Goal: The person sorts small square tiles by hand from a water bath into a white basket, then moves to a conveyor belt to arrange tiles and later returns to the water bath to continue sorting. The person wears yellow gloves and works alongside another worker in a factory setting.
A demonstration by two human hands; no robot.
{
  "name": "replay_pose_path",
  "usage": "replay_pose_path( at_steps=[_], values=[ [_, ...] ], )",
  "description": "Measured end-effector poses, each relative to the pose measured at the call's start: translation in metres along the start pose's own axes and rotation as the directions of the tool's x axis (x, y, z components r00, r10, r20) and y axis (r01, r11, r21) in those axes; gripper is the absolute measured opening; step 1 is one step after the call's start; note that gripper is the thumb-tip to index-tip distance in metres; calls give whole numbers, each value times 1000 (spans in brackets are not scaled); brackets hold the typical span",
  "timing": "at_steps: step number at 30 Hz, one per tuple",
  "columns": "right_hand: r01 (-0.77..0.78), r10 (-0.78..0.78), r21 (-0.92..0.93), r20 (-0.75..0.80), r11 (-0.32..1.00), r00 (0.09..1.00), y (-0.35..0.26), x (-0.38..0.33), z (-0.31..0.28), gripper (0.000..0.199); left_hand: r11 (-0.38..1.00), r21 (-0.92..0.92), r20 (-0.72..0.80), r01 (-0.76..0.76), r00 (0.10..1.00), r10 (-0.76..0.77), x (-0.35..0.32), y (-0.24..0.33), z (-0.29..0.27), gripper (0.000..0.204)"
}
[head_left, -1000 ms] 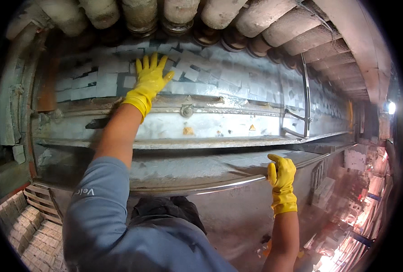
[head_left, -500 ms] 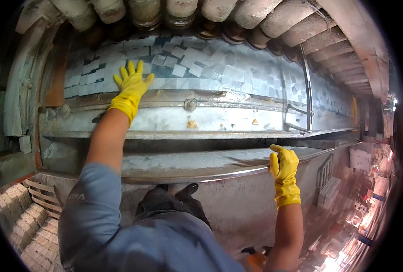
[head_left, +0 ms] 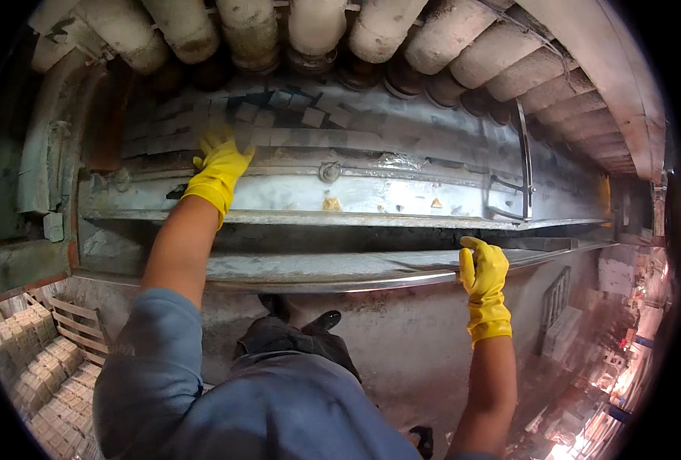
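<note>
Both my hands wear yellow rubber gloves. My left hand (head_left: pixel 221 170) reaches over the near rows of pale square tiles (head_left: pixel 313 116), its fingers spread and blurred by motion. It is open and holds nothing that I can see; whether it touches the tiles cannot be told. My right hand (head_left: pixel 486 290) is at the long metal edge (head_left: pixel 356 287) nearest my body, fingers curled over it. The tiles lie closely packed on the left, with dark gaps and some turned askew toward the back. Shadow dims the bed.
Thick, dusty cylinders (head_left: pixel 313 27) hang in a row above the tiles' far side. A white metal rail (head_left: pixel 402 192) with a round bolt fronts the bed, and an upright bar (head_left: pixel 524 161) stands right. Stacked pale blocks (head_left: pixel 30 333) and a slatted pallet (head_left: pixel 80 328) lie lower left.
My left hand has shifted slightly toward me, its fingers now blurred. The tile bed has become darker. My right hand stays at the metal edge.
</note>
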State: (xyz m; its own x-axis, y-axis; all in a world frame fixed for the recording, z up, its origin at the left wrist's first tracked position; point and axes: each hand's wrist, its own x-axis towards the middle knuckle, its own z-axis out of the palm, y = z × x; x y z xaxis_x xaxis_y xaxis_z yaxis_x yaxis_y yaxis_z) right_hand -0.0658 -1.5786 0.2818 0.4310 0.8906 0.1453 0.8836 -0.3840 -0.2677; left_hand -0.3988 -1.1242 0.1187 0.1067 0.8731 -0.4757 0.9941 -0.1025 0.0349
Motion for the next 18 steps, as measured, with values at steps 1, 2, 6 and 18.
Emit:
replay_pose_path(
  at_steps=[1, 2, 6, 18],
  values=[
    [20, -20, -4, -24, 1000, 1000, 0, 0, 1, 29, 1000, -12, 11, 14, 1000, -14, -5, 3, 1, 105],
    [39, -40, -9, -48, 999, 998, 1, -1, 2, 28, 999, -23, 22, 27, 999, -27, -6, 4, 2, 106],
    [68, -69, -21, -88, 997, 994, 5, 1, 3, 28, 1000, -15, -23, -22, 999, 22, -18, 14, -9, 105],
    [58, -59, -9, -148, 998, 987, 5, 4, 10, 28, 930, -157, -8, -333, 942, 336, 1, -57, -25, 104]
  ],
)
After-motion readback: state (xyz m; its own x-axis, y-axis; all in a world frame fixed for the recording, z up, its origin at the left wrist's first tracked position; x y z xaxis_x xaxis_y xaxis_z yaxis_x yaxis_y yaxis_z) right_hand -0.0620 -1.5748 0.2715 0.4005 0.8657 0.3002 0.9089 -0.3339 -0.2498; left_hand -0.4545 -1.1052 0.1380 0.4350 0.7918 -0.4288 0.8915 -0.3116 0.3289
